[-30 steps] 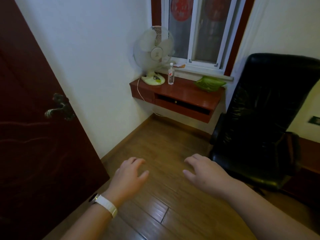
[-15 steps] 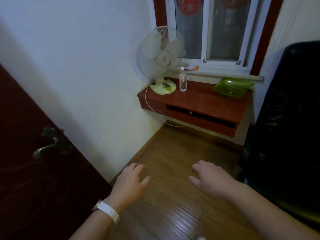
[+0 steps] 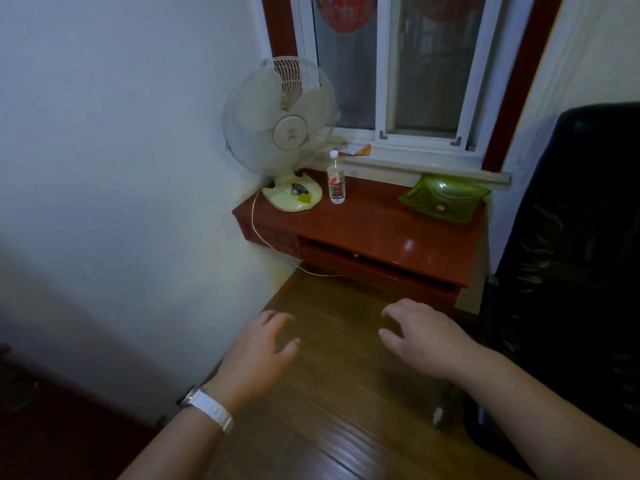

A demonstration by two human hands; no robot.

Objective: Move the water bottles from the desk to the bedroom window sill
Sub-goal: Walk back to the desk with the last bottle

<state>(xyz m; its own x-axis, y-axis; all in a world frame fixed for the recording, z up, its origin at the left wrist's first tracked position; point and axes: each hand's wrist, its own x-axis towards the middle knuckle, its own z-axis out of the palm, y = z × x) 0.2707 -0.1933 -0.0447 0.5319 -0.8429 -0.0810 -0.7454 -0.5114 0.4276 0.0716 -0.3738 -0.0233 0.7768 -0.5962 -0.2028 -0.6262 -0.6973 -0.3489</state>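
Closer now than a second ago, the desk (image 3: 381, 226) fills more of my view and the door handle has gone out of sight. One water bottle (image 3: 336, 180) stands upright on the desk, just beside the fan (image 3: 280, 133), below the window sill (image 3: 426, 169). A green dish (image 3: 445, 195) sits well apart. My left hand (image 3: 258, 355) and right hand (image 3: 426, 337) hover over the floor, fingers loosely spread, holding nothing.

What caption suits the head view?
Empty hands, left hand and right hand, approach water bottle on desk beside fan.
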